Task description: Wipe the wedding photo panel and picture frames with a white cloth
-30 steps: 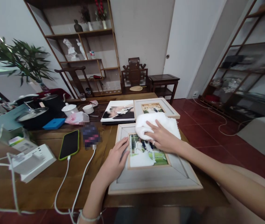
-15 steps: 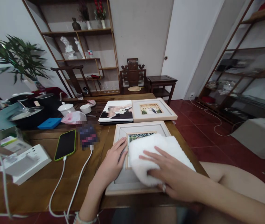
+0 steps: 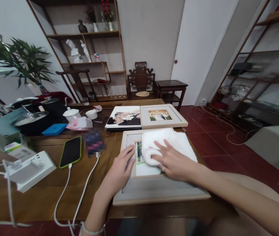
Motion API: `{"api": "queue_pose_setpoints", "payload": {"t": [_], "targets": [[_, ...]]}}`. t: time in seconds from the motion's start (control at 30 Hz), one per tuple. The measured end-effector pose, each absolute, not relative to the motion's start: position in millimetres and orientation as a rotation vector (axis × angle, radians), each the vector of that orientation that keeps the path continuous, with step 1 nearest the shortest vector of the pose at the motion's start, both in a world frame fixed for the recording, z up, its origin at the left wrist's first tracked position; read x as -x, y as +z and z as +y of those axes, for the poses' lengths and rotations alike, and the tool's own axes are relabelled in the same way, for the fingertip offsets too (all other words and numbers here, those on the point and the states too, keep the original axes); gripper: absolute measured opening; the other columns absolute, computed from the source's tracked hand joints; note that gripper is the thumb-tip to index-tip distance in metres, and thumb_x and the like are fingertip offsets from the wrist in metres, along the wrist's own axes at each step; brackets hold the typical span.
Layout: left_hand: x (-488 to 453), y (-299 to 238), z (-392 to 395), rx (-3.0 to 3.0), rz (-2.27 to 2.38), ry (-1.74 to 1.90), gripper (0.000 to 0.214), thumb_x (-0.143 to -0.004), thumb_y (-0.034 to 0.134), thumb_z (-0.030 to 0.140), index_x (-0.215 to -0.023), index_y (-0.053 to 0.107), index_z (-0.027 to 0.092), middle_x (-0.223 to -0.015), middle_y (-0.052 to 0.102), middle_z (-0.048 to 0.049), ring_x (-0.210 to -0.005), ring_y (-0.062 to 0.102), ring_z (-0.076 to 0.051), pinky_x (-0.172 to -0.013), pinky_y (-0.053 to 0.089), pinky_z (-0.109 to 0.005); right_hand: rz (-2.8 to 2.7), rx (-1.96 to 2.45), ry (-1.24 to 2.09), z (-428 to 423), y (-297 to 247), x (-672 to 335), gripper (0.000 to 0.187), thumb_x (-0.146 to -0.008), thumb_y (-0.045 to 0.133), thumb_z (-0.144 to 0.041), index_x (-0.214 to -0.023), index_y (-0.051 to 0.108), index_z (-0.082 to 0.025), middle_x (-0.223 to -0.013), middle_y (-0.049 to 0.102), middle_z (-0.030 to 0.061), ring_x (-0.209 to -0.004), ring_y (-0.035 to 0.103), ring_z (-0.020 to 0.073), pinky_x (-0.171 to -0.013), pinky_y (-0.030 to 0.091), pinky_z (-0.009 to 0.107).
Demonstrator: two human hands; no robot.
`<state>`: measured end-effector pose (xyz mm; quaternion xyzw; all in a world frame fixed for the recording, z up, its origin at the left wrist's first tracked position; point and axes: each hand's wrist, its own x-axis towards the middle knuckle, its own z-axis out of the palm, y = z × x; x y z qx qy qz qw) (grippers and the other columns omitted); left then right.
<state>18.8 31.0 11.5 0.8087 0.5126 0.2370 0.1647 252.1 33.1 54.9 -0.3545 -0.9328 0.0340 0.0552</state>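
Note:
A picture frame [image 3: 129,193] with a pale wooden border and a grey inner mat lies flat at the table's near edge, a photo in its middle. My left hand [image 3: 123,165] rests on the frame's left side, fingers stretched out beside the photo. In my right hand [image 3: 170,159] is a fluffy white cloth [image 3: 178,141], pressed down on the upper right of the frame with the fingers dug into it. The cloth hides the right part of the photo and the frame's upper right corner.
Beyond lie another framed photo [image 3: 178,118] and a photo album [image 3: 115,113]. To the left are a phone [image 3: 70,152] on a white charging cable [image 3: 89,183], a power strip [image 3: 46,168], a blue box [image 3: 54,129] and a lidded black pan [image 3: 31,126].
My right hand has pushed the white cloth up and away across the frame, uncovering the lower part of the photo and the mat. My left hand stays on the frame's left side.

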Motion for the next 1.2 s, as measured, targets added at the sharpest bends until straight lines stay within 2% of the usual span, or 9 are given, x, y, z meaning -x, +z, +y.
{"api": "queue_pose_setpoints", "payload": {"t": [0.13,0.23,0.33,0.5,0.67,0.8,0.97,1.1,1.2], "targets": [[-19.4,9.5,31.0,-2.308,1.475,0.690,0.041,-0.093,0.037,0.029,-0.131,0.049,0.017,-0.143,0.044,-0.0097,-0.133,0.037,-0.022,-0.109,0.033,-0.042,-2.960,1.084,0.401,-26.6,73.4,-250.6,0.036,-0.078,0.050,-0.013,-0.113,0.059,-0.017,-0.138,0.047,0.0142,-0.134,0.028,0.0353,-0.106,0.023,0.061],[-19.9,9.1,30.9,-2.308,1.473,0.695,0.041,-0.093,0.037,0.030,-0.131,0.050,0.018,-0.142,0.045,-0.0094,-0.133,0.037,-0.022,-0.109,0.032,-0.042,-3.057,0.992,0.577,-48.3,80.8,-249.1,0.034,-0.079,0.053,-0.019,-0.112,0.060,-0.020,-0.146,0.037,0.0104,-0.136,0.024,0.0366,-0.106,0.023,0.063],[-19.6,9.9,30.9,-2.309,1.472,0.668,0.043,-0.093,0.035,0.030,-0.132,0.048,0.016,-0.143,0.043,-0.0110,-0.134,0.036,-0.023,-0.109,0.032,-0.043,-2.978,0.929,0.516,-41.3,72.0,-248.1,0.035,-0.080,0.052,-0.022,-0.114,0.059,-0.019,-0.147,0.035,0.0096,-0.137,0.020,0.0338,-0.109,0.018,0.060],[-18.8,14.4,31.7,-2.324,1.438,0.637,0.045,-0.093,0.034,0.030,-0.132,0.047,0.010,-0.144,0.041,-0.0137,-0.134,0.035,-0.023,-0.111,0.030,-0.043,-2.749,1.066,0.140,19.1,46.0,-253.0,0.037,-0.083,0.046,-0.015,-0.118,0.056,-0.012,-0.134,0.049,0.0197,-0.136,0.026,0.0297,-0.110,0.017,0.055],[-19.4,17.4,32.0,-2.322,1.422,0.646,0.045,-0.093,0.036,0.030,-0.131,0.049,0.010,-0.143,0.042,-0.0134,-0.133,0.038,-0.023,-0.111,0.031,-0.042,-2.642,1.161,-0.068,77.5,41.5,-257.8,0.034,-0.085,0.043,-0.014,-0.116,0.057,-0.015,-0.132,0.052,0.0152,-0.137,0.024,0.0303,-0.108,0.016,0.059],[-20.2,16.3,32.5,-2.327,1.421,0.708,0.044,-0.092,0.038,0.029,-0.130,0.050,0.010,-0.141,0.046,-0.0132,-0.131,0.041,-0.023,-0.110,0.032,-0.042,-2.734,1.096,0.006,66.9,48.7,-253.2,0.034,-0.084,0.042,-0.011,-0.114,0.059,-0.015,-0.131,0.053,0.0150,-0.136,0.025,0.0305,-0.107,0.014,0.061],[-20.5,13.2,33.8,-2.344,1.414,0.746,0.045,-0.092,0.038,0.028,-0.128,0.052,0.005,-0.138,0.048,-0.0166,-0.130,0.042,-0.023,-0.110,0.032,-0.042,-2.837,1.023,0.283,-8.8,66.4,-245.6,0.031,-0.082,0.046,-0.012,-0.108,0.062,-0.017,-0.130,0.054,0.0153,-0.132,0.034,0.0306,-0.106,0.023,0.059],[-20.6,11.6,35.4,-2.365,1.406,0.751,0.044,-0.091,0.037,0.027,-0.127,0.052,0.005,-0.137,0.049,-0.0165,-0.130,0.042,-0.023,-0.109,0.033,-0.042,-2.963,0.846,0.406,-56.3,68.4,-240.3,0.025,-0.078,0.059,-0.024,-0.102,0.065,-0.024,-0.140,0.046,0.0081,-0.131,0.033,0.0360,-0.106,0.026,0.060],[-20.1,12.0,35.7,-2.366,1.399,0.746,0.044,-0.091,0.037,0.026,-0.127,0.052,0.007,-0.138,0.048,-0.0153,-0.130,0.042,-0.023,-0.109,0.034,-0.043,-2.953,0.769,0.407,-57.5,60.1,-236.8,0.027,-0.077,0.060,-0.026,-0.104,0.065,-0.026,-0.145,0.039,0.0066,-0.134,0.028,0.0342,-0.107,0.024,0.060]]}}
